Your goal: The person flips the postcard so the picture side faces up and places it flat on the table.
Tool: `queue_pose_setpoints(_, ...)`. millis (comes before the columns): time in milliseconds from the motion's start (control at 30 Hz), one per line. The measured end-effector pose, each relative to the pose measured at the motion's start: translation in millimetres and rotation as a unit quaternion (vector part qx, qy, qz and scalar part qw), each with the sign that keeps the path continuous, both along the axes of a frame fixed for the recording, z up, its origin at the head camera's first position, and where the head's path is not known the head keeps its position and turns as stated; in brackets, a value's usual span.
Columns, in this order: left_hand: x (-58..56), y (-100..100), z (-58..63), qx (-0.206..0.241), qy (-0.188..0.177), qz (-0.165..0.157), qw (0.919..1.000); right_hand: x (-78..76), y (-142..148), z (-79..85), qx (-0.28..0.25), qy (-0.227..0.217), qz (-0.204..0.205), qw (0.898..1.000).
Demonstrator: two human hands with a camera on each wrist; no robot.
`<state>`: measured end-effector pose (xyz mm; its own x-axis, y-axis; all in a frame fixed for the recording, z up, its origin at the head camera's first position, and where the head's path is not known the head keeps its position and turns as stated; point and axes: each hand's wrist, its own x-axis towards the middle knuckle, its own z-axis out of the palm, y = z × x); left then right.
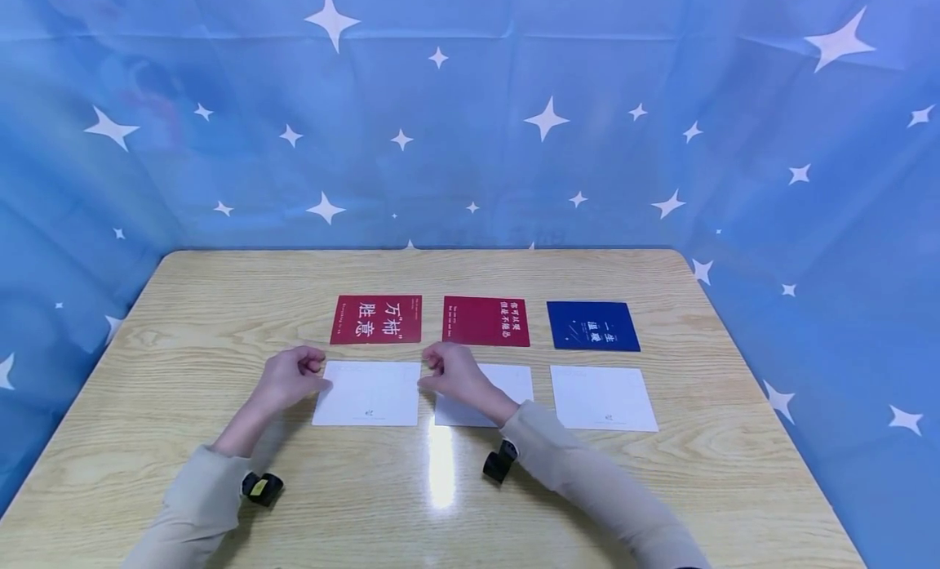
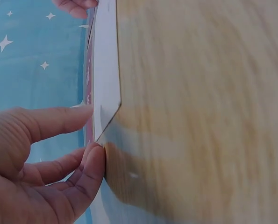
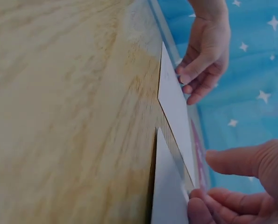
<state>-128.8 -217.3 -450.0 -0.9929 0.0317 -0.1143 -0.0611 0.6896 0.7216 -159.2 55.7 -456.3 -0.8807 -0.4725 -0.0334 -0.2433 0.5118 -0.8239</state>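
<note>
On the table, a white card with a small grey print near its lower edge lies flat between my two hands. My left hand is at its left edge, thumb and fingers apart, as the left wrist view shows at the card's corner. At the upper right corner my right hand has a gap between its thumb and bent fingers; whether they touch the card I cannot tell. The right hand and wrist cover part of the middle white card.
A third white card lies to the right. Behind the white cards, a red card with large white characters, another red card and a blue card form a row. A blue star-printed cloth hangs behind the wooden table.
</note>
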Motion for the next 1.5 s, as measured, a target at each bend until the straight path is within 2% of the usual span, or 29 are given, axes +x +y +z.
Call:
queue_pose_setpoints(233,0.0,1,-2.3,0.0,0.0,-0.013,0.9999,-2.7,-13,7.8,0.104,0.027,0.017,0.994)
queue_pose_setpoints(400,-0.1,2,-2.4,-0.001,0.002,-0.013,0.9999,-3.3,-20,10.8,0.168,0.024,0.007,0.985)
queue_pose_setpoints(567,-1.8,3,-2.4,-0.003,0.004,-0.016,0.9999,-5.5,-25,12.4,0.207,0.023,0.003,0.978)
queue_pose_setpoints(767,-3.4,5,-2.6,-0.015,0.0,-0.022,0.9996,-9.0,-30,15.6,0.223,-0.001,0.013,0.975)
queue_pose_setpoints(1133,0.1,8,-3.5,-0.02,-0.005,-0.008,0.9998,-15.4,-30,18.1,0.223,-0.044,0.015,0.974)
queue_pose_setpoints(1367,3.1,8,-2.6,-0.014,0.005,-0.011,0.9998,-13.5,-26,20.6,0.181,-0.065,0.05,0.98)
queue_pose_setpoints(1500,3.6,3,-2.6,0.008,0.001,-0.02,0.9998,-14.1,-22,17.2,0.143,-0.08,0.062,0.985)
